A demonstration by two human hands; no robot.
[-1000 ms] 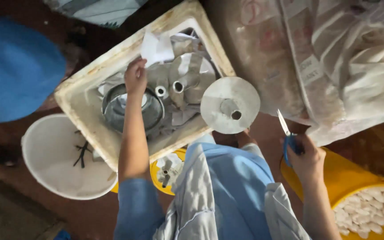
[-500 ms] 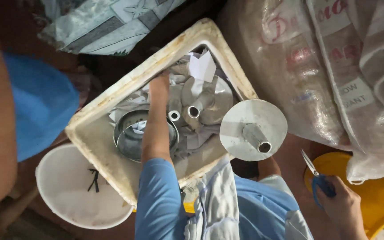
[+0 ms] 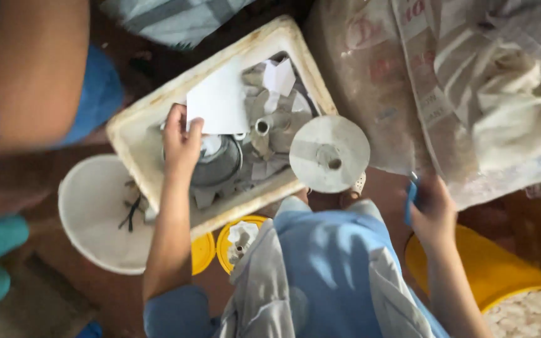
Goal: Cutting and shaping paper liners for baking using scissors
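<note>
Over foam box (image 3: 134,141), left hand (image 3: 181,143) pinching paper (image 3: 218,101)

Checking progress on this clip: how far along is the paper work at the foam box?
Done: cut white pieces fill the yellow tub.
In hand: left hand lifts a white paper sheet over the foam box; right hand grips a blue-handled tool.
Left: grey scraps remain in the box.

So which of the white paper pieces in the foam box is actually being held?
The large, flat white sheet at the box's left side, pinched by the left hand. The smaller folded white piece farther right lies loose on the grey scraps, untouched.
</note>
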